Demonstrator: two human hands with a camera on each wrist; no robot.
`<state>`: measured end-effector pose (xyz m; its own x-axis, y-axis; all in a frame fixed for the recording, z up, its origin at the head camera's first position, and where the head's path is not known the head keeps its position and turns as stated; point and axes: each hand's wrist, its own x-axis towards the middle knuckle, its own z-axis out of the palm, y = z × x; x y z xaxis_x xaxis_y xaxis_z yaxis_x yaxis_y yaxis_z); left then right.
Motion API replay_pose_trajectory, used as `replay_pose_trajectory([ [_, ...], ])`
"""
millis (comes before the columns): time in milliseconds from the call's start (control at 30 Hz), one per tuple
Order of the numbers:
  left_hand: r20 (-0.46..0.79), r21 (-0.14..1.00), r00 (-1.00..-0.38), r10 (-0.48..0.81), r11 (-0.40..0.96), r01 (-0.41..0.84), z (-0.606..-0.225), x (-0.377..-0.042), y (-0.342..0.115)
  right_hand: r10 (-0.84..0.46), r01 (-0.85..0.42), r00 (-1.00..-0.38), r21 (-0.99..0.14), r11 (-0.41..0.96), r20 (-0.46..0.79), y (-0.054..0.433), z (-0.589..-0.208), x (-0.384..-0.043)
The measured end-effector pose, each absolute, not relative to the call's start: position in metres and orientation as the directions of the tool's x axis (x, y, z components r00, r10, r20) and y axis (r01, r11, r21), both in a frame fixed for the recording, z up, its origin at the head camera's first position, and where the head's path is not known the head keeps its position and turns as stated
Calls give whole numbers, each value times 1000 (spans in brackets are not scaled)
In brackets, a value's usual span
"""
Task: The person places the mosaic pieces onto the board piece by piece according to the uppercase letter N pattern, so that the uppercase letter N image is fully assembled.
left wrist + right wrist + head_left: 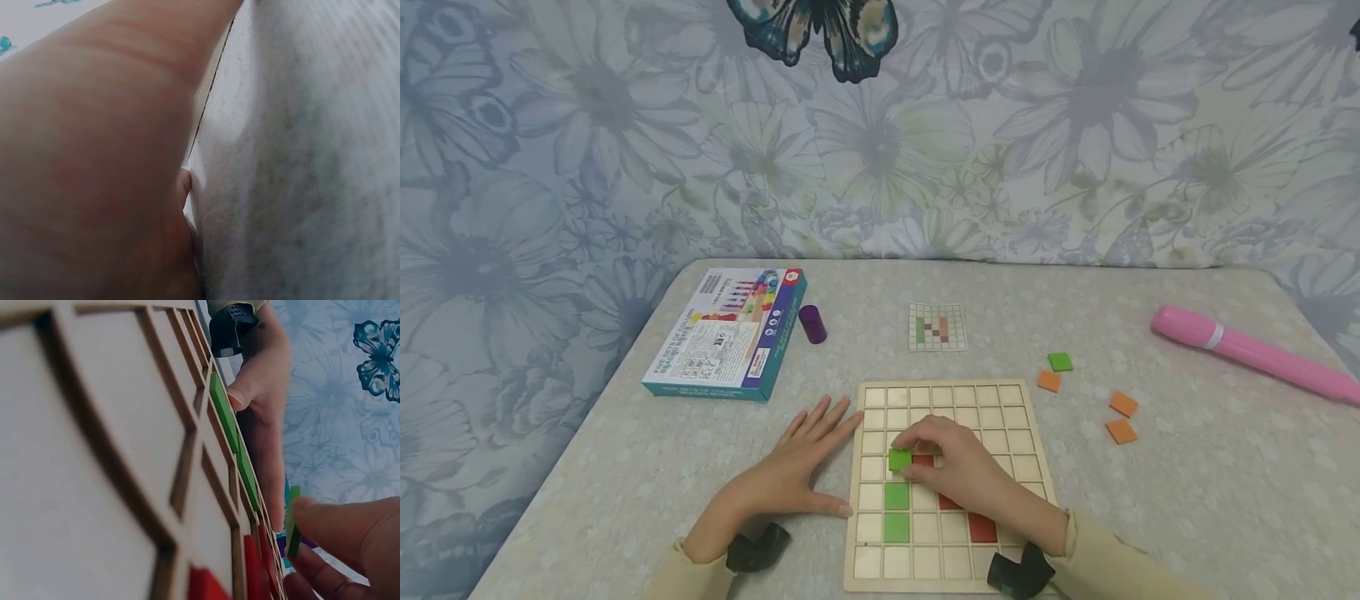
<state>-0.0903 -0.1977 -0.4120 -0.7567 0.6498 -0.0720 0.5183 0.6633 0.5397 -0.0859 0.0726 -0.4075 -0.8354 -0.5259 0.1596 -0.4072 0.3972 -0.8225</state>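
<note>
My right hand (958, 467) pinches a green square tile (899, 460) between thumb and fingers over the wooden grid board (868, 562). In the right wrist view the held green tile (294, 519) is tilted on edge, apart from the board. Two green tiles (897, 512) sit in one column of the board, just below the held one. Red tiles (982, 527) lie in a diagonal to the right, partly covered by my right hand. My left hand (793, 467) lies with spread, straight fingers at the board's left edge; its wrist view shows mostly blurred skin and cloth.
A small printed pattern card (937, 327) lies behind the board. Loose orange tiles (1122, 431) and a green tile (1061, 362) are on the right. A puzzle box (722, 333) and purple cylinder (812, 324) stand back left; a pink wand-like object (1262, 354) lies far right.
</note>
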Motion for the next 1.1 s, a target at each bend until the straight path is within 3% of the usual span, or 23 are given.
replay_pose_trajectory([
  [367, -72, 536, -754, 653, 663, 523, -410, -91, -198, -565, -477, -809, -744, 468, 162, 69, -411, -89],
  [933, -67, 538, -757, 650, 663, 521, -408, -89, -197, -560, -449, -814, -776, 443, 151, 76, -397, -89],
  [1100, -72, 536, -759, 647, 667, 518, -409, -90, -197, -501, -395, -853, -806, 442, 143, 97, -376, -102],
])
